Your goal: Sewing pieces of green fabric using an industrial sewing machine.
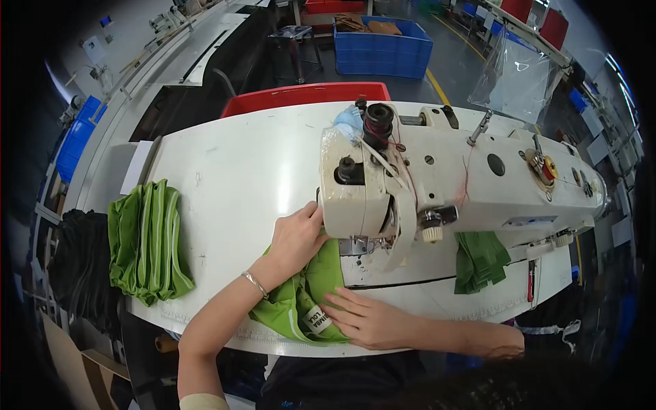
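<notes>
My left hand (297, 240) is at the left side of the white sewing machine's head (352, 208), over bright green fabric (321, 270), its fingers bent and their tips partly hidden by the machine. My right hand (362, 318) lies with fingers stretched out on that fabric, beside a white printed label (316, 320). The fabric reaches the needle plate (355, 247). At the left lies a folded stack of green pieces with pale stripes (147, 242); at the right sit darker green pieces (478, 263).
The white worktable (232, 171) has black fabric (78, 263) at its left and a red-handled tool (530, 280) at its right. Behind are a red bin (301, 89) and a blue crate (383, 51). A cardboard box (65, 355) stands lower left.
</notes>
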### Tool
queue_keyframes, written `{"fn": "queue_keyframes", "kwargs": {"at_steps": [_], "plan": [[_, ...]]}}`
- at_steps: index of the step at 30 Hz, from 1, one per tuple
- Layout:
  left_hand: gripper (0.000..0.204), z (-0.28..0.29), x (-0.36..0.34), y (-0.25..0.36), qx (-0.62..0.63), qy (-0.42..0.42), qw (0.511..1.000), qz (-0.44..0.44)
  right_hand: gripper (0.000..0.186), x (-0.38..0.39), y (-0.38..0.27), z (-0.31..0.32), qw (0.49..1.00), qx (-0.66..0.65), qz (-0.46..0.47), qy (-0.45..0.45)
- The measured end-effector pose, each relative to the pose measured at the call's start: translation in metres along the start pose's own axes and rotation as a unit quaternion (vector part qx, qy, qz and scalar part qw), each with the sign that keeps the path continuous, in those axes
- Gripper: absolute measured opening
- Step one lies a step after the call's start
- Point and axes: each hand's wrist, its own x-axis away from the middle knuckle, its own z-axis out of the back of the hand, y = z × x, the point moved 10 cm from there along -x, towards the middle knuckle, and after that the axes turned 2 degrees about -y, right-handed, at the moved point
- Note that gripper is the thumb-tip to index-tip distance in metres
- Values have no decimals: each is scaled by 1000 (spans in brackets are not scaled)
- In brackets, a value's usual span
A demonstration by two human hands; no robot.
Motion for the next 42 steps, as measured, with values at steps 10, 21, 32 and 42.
{"fn": "queue_keyframes", "kwargs": {"at_steps": [10, 21, 32, 42], "plan": [[17, -31, -53, -17, 326, -67, 943, 6, 40, 10, 52, 9, 994, -36, -89, 50], [17, 14, -60, 5, 364, -39, 930, 24, 40, 14, 56, 14, 990, -2, -75, 121], [17, 65, 2, -42, 317, -36, 946, 51, 16, 101, 107, 115, 900, 133, -381, 165], [12, 70, 42, 121, 361, -75, 912, -176, 39, 183, 201, 92, 851, 202, -445, 192]]}}
